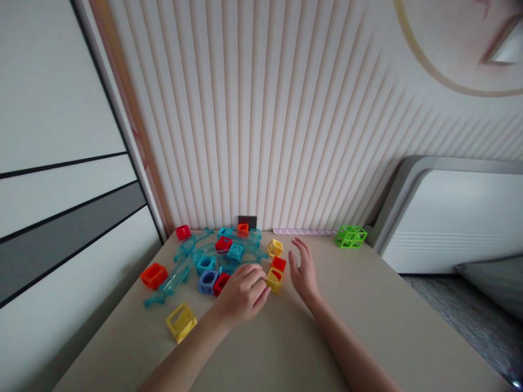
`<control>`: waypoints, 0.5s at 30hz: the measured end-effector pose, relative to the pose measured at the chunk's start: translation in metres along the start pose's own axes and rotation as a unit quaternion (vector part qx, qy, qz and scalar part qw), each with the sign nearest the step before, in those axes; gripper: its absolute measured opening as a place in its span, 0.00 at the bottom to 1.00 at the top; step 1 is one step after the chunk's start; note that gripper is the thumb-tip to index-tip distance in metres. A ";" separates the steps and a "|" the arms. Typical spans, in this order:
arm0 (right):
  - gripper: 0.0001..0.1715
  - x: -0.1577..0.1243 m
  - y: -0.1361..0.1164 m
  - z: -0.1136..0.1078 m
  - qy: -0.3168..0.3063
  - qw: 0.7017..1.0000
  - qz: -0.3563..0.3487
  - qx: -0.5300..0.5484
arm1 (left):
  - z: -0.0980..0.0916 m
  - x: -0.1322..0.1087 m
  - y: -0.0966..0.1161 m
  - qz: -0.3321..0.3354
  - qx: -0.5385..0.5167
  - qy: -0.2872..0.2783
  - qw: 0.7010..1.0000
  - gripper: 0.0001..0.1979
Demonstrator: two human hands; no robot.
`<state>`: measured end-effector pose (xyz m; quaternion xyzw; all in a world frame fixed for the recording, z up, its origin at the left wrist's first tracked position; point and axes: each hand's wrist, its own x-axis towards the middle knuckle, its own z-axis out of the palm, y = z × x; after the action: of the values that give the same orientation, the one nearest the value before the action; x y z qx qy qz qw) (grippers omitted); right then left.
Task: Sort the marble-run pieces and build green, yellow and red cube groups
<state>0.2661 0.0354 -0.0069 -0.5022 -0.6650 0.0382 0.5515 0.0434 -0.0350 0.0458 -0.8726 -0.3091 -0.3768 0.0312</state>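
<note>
My left hand [245, 291] is curled, its fingertips beside the left face of a yellow open-sided cube block [274, 280]. Whether they touch that block, or hold something small, is hidden. Directly behind the yellow block is a red-orange cube block [278, 264]; the two look joined. To the right of this pair, my right hand [303, 269] is open, fingers apart and nothing in it. Another yellow cube block [275, 247] lies farther back. Left of my left hand are a dark red block [221, 284], partly covered by the hand, and a blue block [208, 282].
Clear teal track pieces [175, 279] spread over the table's left half among several blocks. An orange block [154, 276] and a yellow block [181, 322] lie at left. A green lattice block [350, 237] and a pale purple strip [304, 232] are by the ribbed wall.
</note>
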 end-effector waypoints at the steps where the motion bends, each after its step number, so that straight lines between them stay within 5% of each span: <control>1: 0.17 -0.002 -0.019 0.008 -0.015 1.000 -0.013 0.018 | -0.001 0.001 -0.002 -0.017 0.007 0.008 1.000 0.07; 6: 0.12 -0.013 -0.072 0.026 -0.055 0.996 -0.073 0.006 | 0.004 -0.012 -0.013 -0.102 0.035 0.061 0.992 0.08; 10: 0.14 -0.029 -0.068 0.020 -0.104 0.985 -0.128 -0.052 | 0.012 -0.026 -0.015 -0.128 0.004 0.061 0.990 0.09; 15: 0.14 -0.034 -0.048 0.009 -0.115 0.989 -0.057 -0.076 | 0.016 -0.031 -0.011 -0.141 -0.048 0.031 0.988 0.08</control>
<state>0.2246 -0.0081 -0.0052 -0.4963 -0.7523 0.0139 0.4330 0.0314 -0.0371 0.0114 -0.8089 -0.4093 -0.4186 -0.0542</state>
